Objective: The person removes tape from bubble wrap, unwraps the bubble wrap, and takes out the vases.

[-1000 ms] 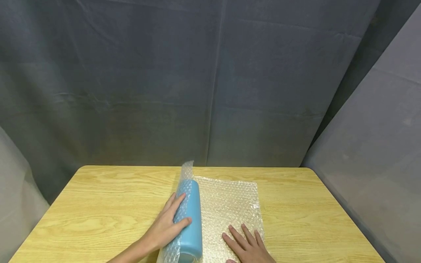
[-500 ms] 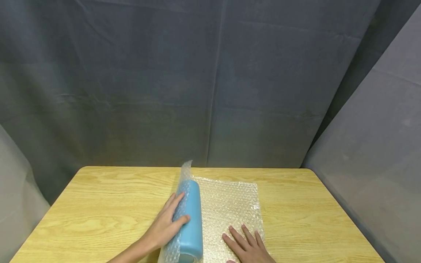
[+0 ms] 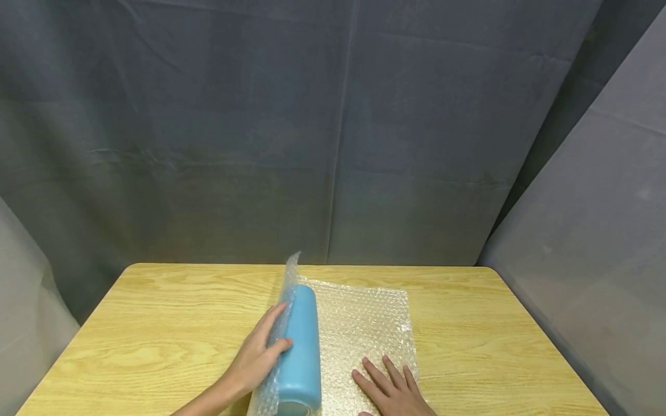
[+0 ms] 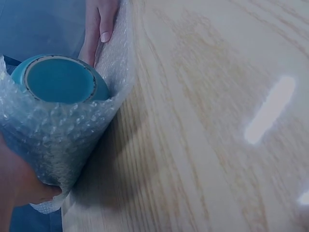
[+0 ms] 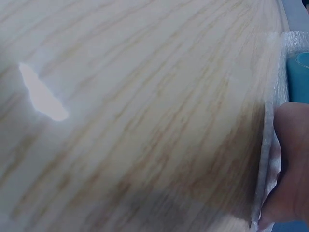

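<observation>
A blue cylindrical vase [image 3: 302,346] lies on its side on a sheet of bubble wrap [image 3: 359,318], its ringed base [image 4: 60,79] facing the left wrist camera. The sheet's left edge is raised along the vase's left side. My left hand [image 3: 257,355] holds that raised flap against the vase, thumb reaching onto the blue surface and fingers along the wrap. To the right of the vase, my right hand [image 3: 392,390] rests with spread fingers on the flat part of the sheet. In the right wrist view, the right hand [image 5: 292,159] shows beside the wrap's edge.
A wooden table [image 3: 156,323] with rounded far corners carries everything. Behind it hangs a dark grey curtain [image 3: 234,144], with a lighter grey cloth [image 3: 598,231] at the right side and another pale cloth [image 3: 26,312] at the left.
My left hand has slid slightly left, drawing the flap back with it, so more of the blue vase's top shows. The right hand has stayed in place.
</observation>
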The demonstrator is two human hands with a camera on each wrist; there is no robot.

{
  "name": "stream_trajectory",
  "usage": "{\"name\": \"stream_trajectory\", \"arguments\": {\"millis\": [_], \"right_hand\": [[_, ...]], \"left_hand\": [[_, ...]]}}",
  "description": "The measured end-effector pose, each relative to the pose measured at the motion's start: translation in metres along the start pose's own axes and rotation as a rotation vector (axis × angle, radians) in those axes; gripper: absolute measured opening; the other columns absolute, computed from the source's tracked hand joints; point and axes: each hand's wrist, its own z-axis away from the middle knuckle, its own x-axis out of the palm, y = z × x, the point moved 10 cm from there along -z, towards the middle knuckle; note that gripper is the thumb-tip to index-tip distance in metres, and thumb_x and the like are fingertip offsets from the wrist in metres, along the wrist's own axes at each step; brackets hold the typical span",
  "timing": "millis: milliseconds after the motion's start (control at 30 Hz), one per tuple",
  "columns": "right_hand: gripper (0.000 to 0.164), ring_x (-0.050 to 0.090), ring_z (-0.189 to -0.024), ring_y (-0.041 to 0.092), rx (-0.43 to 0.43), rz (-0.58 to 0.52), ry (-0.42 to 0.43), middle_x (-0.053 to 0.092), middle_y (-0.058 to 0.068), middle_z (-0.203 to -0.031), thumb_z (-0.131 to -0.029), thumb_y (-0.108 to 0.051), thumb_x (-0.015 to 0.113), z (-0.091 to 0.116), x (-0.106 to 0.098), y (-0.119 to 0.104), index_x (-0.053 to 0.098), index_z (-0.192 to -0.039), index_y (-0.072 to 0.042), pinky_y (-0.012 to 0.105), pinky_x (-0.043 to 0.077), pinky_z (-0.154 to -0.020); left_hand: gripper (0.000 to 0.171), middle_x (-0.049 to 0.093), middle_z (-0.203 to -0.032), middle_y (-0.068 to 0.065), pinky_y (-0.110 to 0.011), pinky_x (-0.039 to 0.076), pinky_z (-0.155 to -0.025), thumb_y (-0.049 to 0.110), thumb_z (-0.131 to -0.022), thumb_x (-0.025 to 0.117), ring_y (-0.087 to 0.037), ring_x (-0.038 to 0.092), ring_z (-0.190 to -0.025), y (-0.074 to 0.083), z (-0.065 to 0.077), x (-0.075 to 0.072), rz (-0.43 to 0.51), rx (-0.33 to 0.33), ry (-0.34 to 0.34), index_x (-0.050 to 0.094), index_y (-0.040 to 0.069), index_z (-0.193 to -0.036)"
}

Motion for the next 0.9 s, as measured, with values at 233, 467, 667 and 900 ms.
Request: {"name": "stream_trajectory", "arguments": {"millis": [233,467,667,900], "right_hand": [[0.058,0.042,-0.134,0.046,-0.006,0.012,0.000,0.045,0.002,-0.153,-0.100,-0.058,0.047,0.000,-0.001,0.000,0.044,-0.152,-0.033,0.076,0.032,-0.095],[0.058,0.043,-0.133,0.046,-0.012,0.016,0.001,0.046,0.003,-0.152,-0.099,-0.058,0.048,-0.001,-0.002,-0.001,0.046,-0.151,-0.031,0.075,0.033,-0.095],[0.059,0.042,-0.134,0.046,0.000,0.009,-0.031,0.045,0.003,-0.153,-0.100,-0.060,0.046,-0.002,-0.001,0.000,0.045,-0.151,-0.032,0.076,0.032,-0.096],[0.058,0.042,-0.134,0.045,0.000,0.010,-0.016,0.045,0.002,-0.152,-0.100,-0.059,0.046,-0.001,-0.002,0.000,0.044,-0.151,-0.033,0.075,0.033,-0.095]], "left_hand": [[0.068,0.022,-0.161,-0.022,-0.073,0.024,-0.106,0.021,-0.093,0.057,-0.049,0.022,-0.143,-0.006,0.000,-0.001,0.084,-0.053,-0.011,0.032,0.018,-0.157],[0.067,0.020,-0.162,-0.021,-0.073,0.029,-0.103,0.022,-0.095,0.053,-0.052,0.022,-0.142,-0.013,0.000,-0.001,0.136,-0.103,-0.020,0.030,0.018,-0.158],[0.065,0.019,-0.161,-0.023,-0.069,0.034,-0.103,0.021,-0.097,0.050,-0.052,0.024,-0.141,-0.014,0.001,-0.002,0.202,-0.098,-0.022,0.029,0.016,-0.158],[0.063,0.020,-0.162,-0.019,-0.067,0.025,-0.109,0.019,-0.097,0.046,-0.048,0.020,-0.144,-0.013,0.000,-0.007,0.269,-0.063,0.005,0.028,0.014,-0.158]]}}
